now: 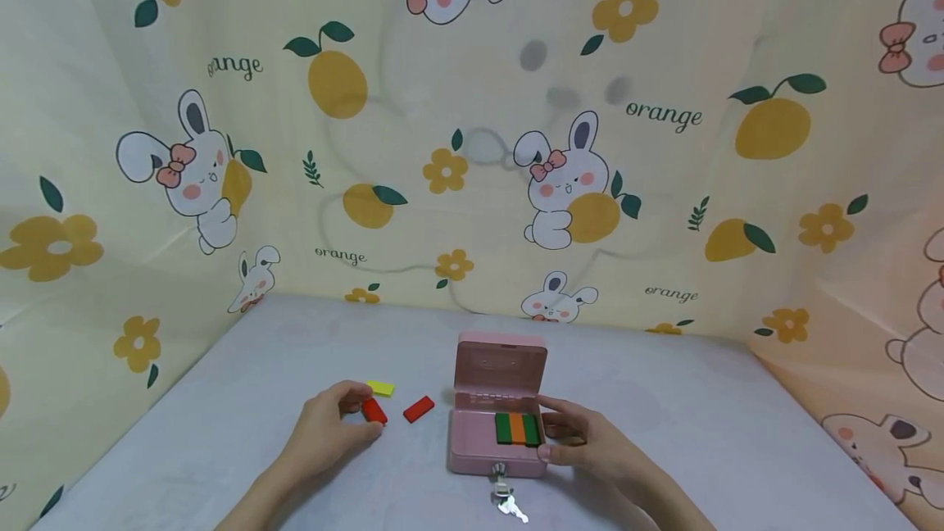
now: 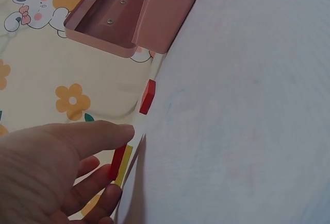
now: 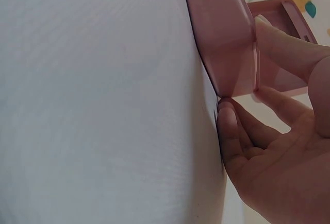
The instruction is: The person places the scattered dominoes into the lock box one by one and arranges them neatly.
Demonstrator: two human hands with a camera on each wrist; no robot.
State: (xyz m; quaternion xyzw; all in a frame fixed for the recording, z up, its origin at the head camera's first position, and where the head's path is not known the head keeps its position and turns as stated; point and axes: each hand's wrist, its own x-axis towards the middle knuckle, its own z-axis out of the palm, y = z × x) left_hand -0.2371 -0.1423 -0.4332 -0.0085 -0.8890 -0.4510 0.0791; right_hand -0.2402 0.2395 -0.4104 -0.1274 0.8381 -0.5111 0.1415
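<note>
My left hand [image 1: 332,427] pinches a red block [image 1: 374,410] between thumb and fingers, left of the box. In the left wrist view that red block [image 2: 118,162] shows between the thumb and curled fingers. A yellow block [image 1: 380,388] lies just behind it, and a second red block [image 1: 419,409] lies to its right. The pink metal cash box [image 1: 472,464] stands with its lid [image 1: 500,365] raised. Several green and orange blocks [image 1: 518,428] sit side by side at its right inside. My right hand [image 1: 590,442] grips the box's right side, thumb at the front corner [image 3: 242,38].
Keys [image 1: 510,505] hang from the lock on the box's front and reach onto the white tabletop [image 1: 649,400]. A patterned cloth [image 1: 472,211] with rabbits and oranges rises behind the table and along both sides.
</note>
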